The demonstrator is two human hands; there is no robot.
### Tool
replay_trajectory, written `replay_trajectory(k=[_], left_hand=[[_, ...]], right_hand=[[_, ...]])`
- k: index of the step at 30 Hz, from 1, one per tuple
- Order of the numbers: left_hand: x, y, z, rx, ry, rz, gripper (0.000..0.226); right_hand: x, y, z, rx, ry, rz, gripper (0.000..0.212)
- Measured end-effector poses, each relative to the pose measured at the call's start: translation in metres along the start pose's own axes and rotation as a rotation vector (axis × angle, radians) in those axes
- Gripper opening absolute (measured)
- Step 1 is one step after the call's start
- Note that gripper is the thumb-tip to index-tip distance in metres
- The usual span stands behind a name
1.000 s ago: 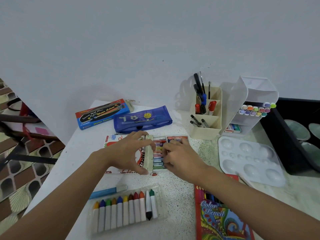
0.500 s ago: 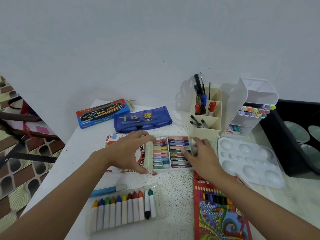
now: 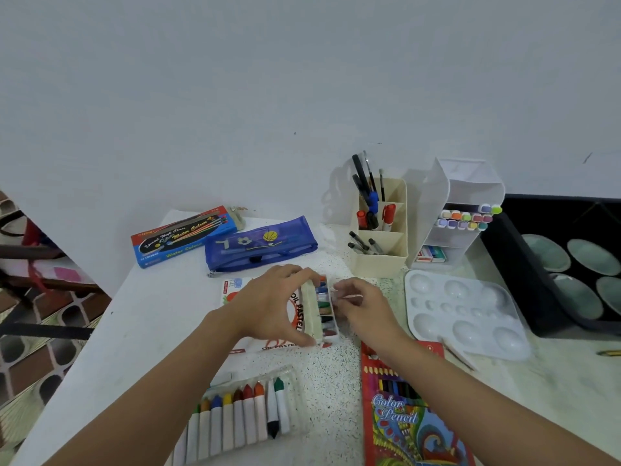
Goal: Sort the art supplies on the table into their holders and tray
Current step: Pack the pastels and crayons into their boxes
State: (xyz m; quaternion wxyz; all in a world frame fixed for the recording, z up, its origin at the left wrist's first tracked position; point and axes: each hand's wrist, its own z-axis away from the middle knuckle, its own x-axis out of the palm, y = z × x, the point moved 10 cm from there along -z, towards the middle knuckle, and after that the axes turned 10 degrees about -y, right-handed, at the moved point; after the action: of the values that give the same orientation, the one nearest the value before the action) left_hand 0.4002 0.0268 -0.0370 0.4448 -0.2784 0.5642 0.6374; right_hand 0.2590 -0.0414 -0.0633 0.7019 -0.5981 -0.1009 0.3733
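A white tray of oil pastels (image 3: 323,307) sits mostly inside its flat oil pastel box (image 3: 232,294) at the table's middle; only one column of sticks shows. My left hand (image 3: 268,306) grips the box's open end, thumb at the near edge and fingers at the far edge. My right hand (image 3: 366,309) holds the tray's right end with bent fingers, blurred by motion. Behind stand a beige pen holder (image 3: 379,260) and a white marker holder (image 3: 460,196).
A clear crayon case (image 3: 242,412) and a colour pencil box (image 3: 403,418) lie near me. A white palette (image 3: 463,311) lies at the right, beside a black tray (image 3: 514,274) of plates. A blue pouch (image 3: 260,245) and a water colour box (image 3: 181,235) lie at the back left.
The pastel tray, pulled out to the right half a second ago, has slid back left into its box with my right hand. My left hand has stayed on the box.
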Motion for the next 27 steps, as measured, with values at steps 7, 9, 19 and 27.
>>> replay_trajectory(k=[7,9,19,27], left_hand=[[0.004,0.014,-0.015,-0.017,-0.008,0.010,0.100],[0.004,0.008,-0.013,-0.032,-0.076,0.069,0.108],[0.005,0.005,-0.011,-0.014,-0.155,-0.003,0.045],[0.021,0.004,-0.017,-0.097,-0.295,-0.235,0.077]], right_hand=[[0.006,0.002,0.005,0.043,-0.066,-0.099,0.031],[-0.006,0.001,0.005,0.012,-0.034,0.120,0.025],[-0.018,-0.012,0.008,-0.031,-0.025,0.502,0.023],[-0.026,0.002,-0.017,0.208,-0.002,0.245,0.018]])
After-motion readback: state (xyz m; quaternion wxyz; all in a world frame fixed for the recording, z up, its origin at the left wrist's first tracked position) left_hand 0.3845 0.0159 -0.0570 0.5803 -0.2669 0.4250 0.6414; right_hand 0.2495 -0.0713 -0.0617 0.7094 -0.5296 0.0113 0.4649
